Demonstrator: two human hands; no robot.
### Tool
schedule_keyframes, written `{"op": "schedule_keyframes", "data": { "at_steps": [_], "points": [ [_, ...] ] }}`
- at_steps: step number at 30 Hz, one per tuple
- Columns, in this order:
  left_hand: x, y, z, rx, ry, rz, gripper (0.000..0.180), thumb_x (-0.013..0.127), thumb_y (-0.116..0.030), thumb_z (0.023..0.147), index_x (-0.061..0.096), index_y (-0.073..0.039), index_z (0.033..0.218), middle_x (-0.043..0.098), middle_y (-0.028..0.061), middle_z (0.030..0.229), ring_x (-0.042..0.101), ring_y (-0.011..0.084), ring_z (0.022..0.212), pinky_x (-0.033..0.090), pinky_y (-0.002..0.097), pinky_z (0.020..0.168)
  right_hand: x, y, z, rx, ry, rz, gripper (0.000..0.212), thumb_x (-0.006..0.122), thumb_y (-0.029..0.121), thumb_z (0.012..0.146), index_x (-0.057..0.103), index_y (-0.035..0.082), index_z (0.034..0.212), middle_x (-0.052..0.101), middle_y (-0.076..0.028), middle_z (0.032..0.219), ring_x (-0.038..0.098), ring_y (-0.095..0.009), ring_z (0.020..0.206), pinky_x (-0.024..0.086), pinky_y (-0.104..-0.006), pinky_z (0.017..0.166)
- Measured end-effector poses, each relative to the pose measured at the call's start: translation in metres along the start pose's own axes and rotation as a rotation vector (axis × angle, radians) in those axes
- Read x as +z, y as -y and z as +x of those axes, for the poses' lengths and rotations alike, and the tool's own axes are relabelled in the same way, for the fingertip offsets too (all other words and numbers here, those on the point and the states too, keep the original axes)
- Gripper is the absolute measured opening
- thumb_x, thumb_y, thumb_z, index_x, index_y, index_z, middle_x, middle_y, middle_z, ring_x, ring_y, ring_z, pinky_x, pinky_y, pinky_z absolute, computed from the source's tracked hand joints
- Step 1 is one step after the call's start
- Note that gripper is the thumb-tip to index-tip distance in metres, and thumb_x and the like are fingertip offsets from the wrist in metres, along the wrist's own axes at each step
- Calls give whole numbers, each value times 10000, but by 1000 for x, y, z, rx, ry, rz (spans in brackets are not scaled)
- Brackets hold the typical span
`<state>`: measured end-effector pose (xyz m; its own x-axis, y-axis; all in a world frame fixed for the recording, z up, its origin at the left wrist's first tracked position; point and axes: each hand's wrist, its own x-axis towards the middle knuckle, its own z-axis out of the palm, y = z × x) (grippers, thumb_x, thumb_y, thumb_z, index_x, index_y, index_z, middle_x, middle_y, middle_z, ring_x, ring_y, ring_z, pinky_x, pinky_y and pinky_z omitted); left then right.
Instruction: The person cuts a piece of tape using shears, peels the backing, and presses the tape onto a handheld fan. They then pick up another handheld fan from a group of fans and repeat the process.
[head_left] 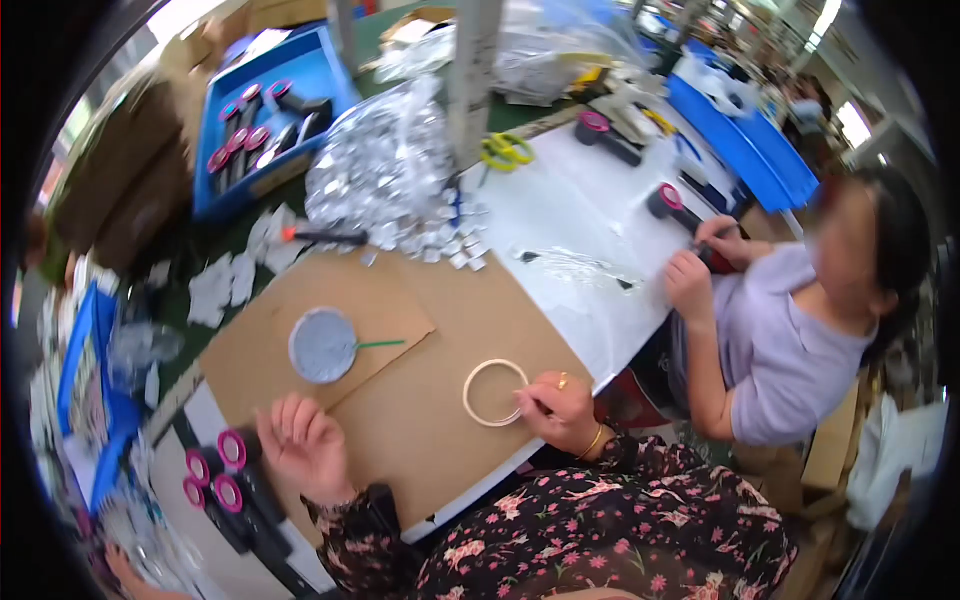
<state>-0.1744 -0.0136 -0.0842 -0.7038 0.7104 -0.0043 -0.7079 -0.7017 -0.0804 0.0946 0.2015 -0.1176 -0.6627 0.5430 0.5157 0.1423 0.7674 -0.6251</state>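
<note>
My right hand [562,412] pinches the edge of a thin cream-coloured ring [469,393], held over the brown cardboard [440,460]. The ring's middle is see-through to the board behind. My left hand [305,445] is raised at the board's left side, fingers loosely bent and apart, with nothing seen in it. Close beside it lie several black-handled devices with pink-ringed round ends [230,493]. Farther off on the board rests a round tub of grey stuff [322,346], with a thin green stick [381,344] at its right side.
Small silvery squares [455,240] spill from a clear bag [380,150] beyond the board. A blue bin [330,70] of similar devices stands behind at left. At right a co-worker [780,340] handles a dark part over a white sheet [570,230]. Yellow-green scissors [507,151] lie near a post.
</note>
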Motion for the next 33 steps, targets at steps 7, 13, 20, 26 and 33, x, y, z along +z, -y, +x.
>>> {"op": "schedule_keyframes", "data": {
  "at_steps": [7, 13, 20, 26, 33],
  "points": [
    [-9, 6, 2, -41, -12, 1, 337, 564, -218, 1074, 422, -109, 789, 380, -7, 741, 395, 116, 641, 316, 274, 556, -13, 1, -10, -20, -12, -1, 116, 767, 95, 870, 682, 64, 798, 627, -74, 694, 620, -265, 590, 472, -384, 543],
    [-10, -1, -1, -29, -8, 24, 343, 563, -216, 1076, 420, -106, 784, 384, -5, 742, 395, 116, 642, 312, 273, 552, -7, 2, -14, -35, -17, -7, 117, 773, 92, 867, 683, 60, 799, 631, -74, 697, 620, -265, 588, 472, -379, 540],
    [-12, -2, 2, -29, -9, 49, 352, 549, -256, 1078, 420, -108, 786, 395, -5, 740, 414, 121, 643, 324, 274, 555, -7, -2, -13, -45, -10, -4, 100, 779, 66, 856, 696, 44, 805, 627, -84, 687, 614, -258, 581, 472, -372, 536],
    [-14, 1, 4, -28, -22, 52, 358, 556, -262, 1078, 424, -107, 783, 394, -7, 732, 413, 119, 633, 322, 272, 549, -8, -3, -14, -32, -9, -17, 123, 771, 103, 873, 677, 70, 802, 627, -71, 698, 620, -258, 594, 473, -378, 545],
    [-10, 1, 0, -37, -16, 42, 353, 571, -211, 1073, 419, -109, 771, 383, -7, 739, 390, 115, 634, 309, 274, 544, -6, 1, -16, -27, -23, -11, 132, 766, 119, 882, 668, 81, 801, 629, -67, 710, 627, -261, 613, 475, -384, 554]
  ]
}}
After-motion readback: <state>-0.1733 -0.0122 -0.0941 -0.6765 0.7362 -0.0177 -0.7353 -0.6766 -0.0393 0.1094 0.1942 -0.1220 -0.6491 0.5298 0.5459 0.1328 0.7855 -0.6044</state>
